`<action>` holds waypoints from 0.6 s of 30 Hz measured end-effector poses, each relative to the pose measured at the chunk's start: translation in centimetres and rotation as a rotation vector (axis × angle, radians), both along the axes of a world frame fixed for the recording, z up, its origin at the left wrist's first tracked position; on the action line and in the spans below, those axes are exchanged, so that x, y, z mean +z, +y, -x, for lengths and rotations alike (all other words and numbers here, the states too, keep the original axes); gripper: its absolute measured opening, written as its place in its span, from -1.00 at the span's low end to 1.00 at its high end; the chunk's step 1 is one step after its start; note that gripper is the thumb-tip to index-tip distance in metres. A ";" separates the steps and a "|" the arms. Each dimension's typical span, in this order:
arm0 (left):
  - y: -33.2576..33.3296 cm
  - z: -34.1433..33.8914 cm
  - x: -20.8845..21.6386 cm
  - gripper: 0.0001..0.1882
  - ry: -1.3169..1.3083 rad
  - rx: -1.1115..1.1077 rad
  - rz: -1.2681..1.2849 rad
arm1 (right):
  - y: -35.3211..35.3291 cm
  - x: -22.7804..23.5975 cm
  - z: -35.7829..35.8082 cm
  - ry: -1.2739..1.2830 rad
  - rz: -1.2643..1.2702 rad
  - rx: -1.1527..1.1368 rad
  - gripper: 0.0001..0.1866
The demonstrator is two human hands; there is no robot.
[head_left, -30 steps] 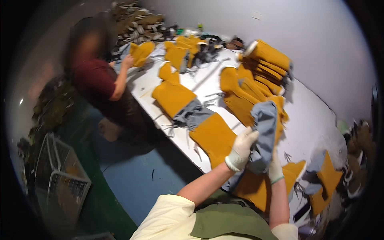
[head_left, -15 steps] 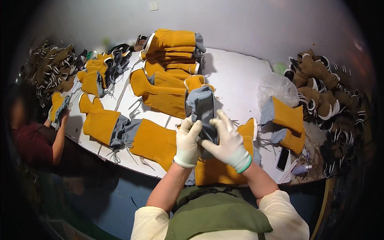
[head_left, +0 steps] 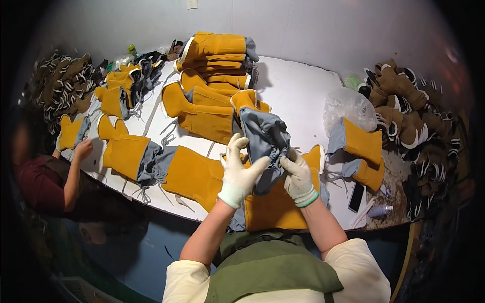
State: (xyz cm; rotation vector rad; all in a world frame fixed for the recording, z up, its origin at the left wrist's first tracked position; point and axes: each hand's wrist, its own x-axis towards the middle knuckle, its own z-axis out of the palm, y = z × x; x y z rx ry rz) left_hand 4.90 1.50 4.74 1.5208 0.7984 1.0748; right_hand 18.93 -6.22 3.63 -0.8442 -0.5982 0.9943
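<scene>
In front of me, above the table's near side, a boot upper (head_left: 265, 136) stands tilted, with a mustard-yellow toe part at the far end and a crumpled grey fabric cuff toward me. My right hand (head_left: 299, 177), in a white knit glove with a green hem, pinches the right edge of the cuff. On the left side, my gloved left hand (head_left: 238, 174) has its fingers spread and its thumb against the grey fabric. Beneath both hands lies another yellow boot upper (head_left: 275, 209), partly covered.
More yellow uppers (head_left: 212, 48) are stacked at the back, and others (head_left: 126, 156) lie leftward. Brown uppers are heaped at the right (head_left: 404, 111) and far left. A phone (head_left: 356, 197), a spray can (head_left: 380, 210) and a plastic bag (head_left: 348, 111) rest at right. A co-worker (head_left: 48, 182) handles an upper at left.
The grey cuff has turned and spread wider, tilting to the right. My left hand has opened its fingers, and my right hand has come down to pinch the cuff's edge.
</scene>
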 end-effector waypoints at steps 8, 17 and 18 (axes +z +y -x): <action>-1.0 -0.8 1.6 -0.60 0.389 0.078 -0.283 | 0.3 -0.5 -0.5 0.030 0.004 0.198 -0.74; 3.0 2.7 0.5 -0.87 -0.700 -0.044 0.599 | 0.2 -0.3 -2.5 0.336 -0.113 0.054 -0.84; 3.1 3.0 0.3 -0.83 -0.666 -0.018 0.597 | 0.2 -0.4 -2.6 0.346 -0.107 0.085 -0.84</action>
